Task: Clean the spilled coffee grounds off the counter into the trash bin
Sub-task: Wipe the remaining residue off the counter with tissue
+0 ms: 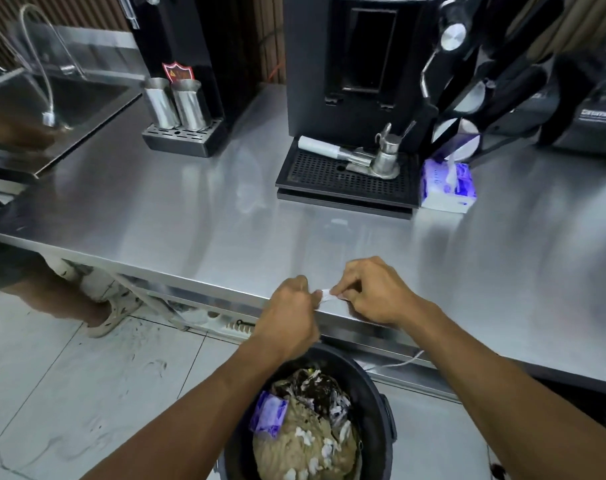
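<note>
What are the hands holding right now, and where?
A small white tissue, pinched at its ends between left hand and right hand, at the counter edge.

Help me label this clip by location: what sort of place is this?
Probably a café or drinks-bar work area. A steel counter carries a black coffee machine with a portafilter on its drip tray, steel pitchers beside another machine, and a sink set in at the left.
</note>
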The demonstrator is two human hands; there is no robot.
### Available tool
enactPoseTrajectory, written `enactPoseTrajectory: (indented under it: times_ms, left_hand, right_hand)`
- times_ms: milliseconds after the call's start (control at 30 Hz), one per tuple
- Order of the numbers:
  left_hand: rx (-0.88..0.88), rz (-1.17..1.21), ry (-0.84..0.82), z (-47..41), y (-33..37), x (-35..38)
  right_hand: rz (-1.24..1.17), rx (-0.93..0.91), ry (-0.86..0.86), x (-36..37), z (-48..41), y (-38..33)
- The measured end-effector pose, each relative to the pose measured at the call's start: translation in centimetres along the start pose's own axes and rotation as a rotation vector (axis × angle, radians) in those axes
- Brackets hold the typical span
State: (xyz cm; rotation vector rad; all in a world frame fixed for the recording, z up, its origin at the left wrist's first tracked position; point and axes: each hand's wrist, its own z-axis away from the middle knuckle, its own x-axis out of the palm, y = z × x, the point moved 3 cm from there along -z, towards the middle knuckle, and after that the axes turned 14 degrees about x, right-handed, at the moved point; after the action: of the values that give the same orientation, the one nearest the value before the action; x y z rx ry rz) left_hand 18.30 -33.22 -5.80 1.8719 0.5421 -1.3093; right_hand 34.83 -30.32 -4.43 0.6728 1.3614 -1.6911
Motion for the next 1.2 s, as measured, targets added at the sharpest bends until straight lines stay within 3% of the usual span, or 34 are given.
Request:
enactPoseTrajectory:
  times_ms: [267,367,533,733,933,1200]
  left_hand:
    - [0.274,0.023,-0.104,2.0,0.8,-0.2]
    - [0.328,0.074,-0.064,1.3,-0.8,-2.3]
    - [0.320,-0.024,0.140,-4.1,-8.7,-7.0]
    - [0.224,-0.061,0.212,-10.4,-20.1,-11.1]
    - [0.136,-0.170,0.163,-15.2,-28.5,-11.5]
    - [0.076,-0.076,0.135,-19.4,-31.2,-9.4]
  right_hand:
    - [0.031,0.028,-0.043,0.8,4.1,0.6]
    - [-0.040,0.076,-0.062,0.4,2.8,-0.3]
    - [-0.060,0.018,0.243,-1.5,-3.8,-6.2]
    - [0.190,-0.120,0.397,-3.0,-16.0,-14.1]
    - [0.520,-0.127,0.347,-3.2,-26.8,-18.8]
    - [0.607,0.023,0.265,-3.6,-33.3,-19.9]
